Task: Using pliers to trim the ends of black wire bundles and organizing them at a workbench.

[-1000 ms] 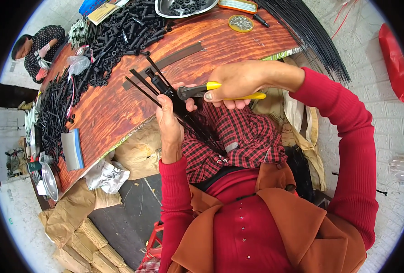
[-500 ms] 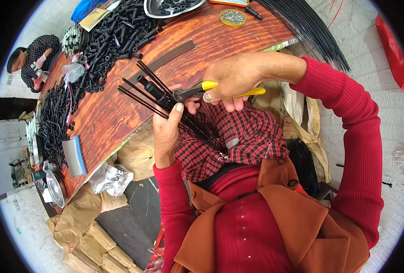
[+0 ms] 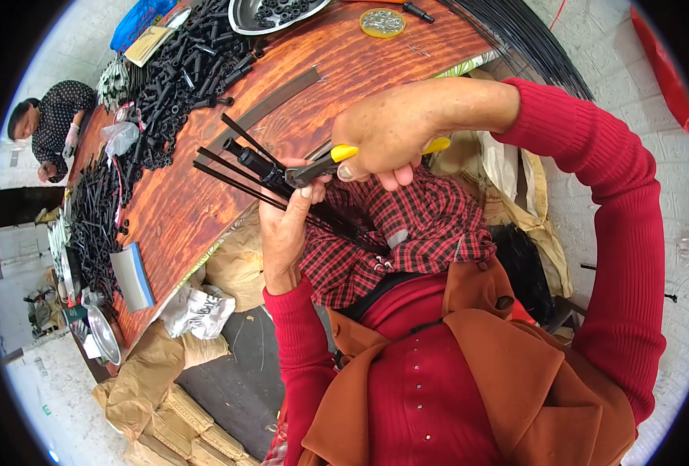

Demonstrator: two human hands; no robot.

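Left hand (image 3: pixel 286 225): fingers clamped round a bundle of thin black rods (image 3: pixel 236 167), held above the near edge of the table (image 3: pixel 197 194); the rods fan out up and to the left, with a thicker black tube (image 3: pixel 255 161) among them.
Right hand (image 3: pixel 395 132): fingers closed on the yellow-handled pliers (image 3: pixel 337 159), whose dark nose meets the bundle just above the left hand's thumb.
Change since earlier frames: both hands and the bundle have stayed locked together; the pliers keep the same bite at the bundle, and the group sits slightly further left and nearer in view.
Lap: red-and-black checked cloth (image 3: pixel 407 225) under the hands.
Table, far side: heap of black plastic parts (image 3: pixel 189 62), metal bowl (image 3: pixel 271 12), round tin of small fasteners (image 3: pixel 382 22).
Far left: another person (image 3: pixel 57 124) at the table end.
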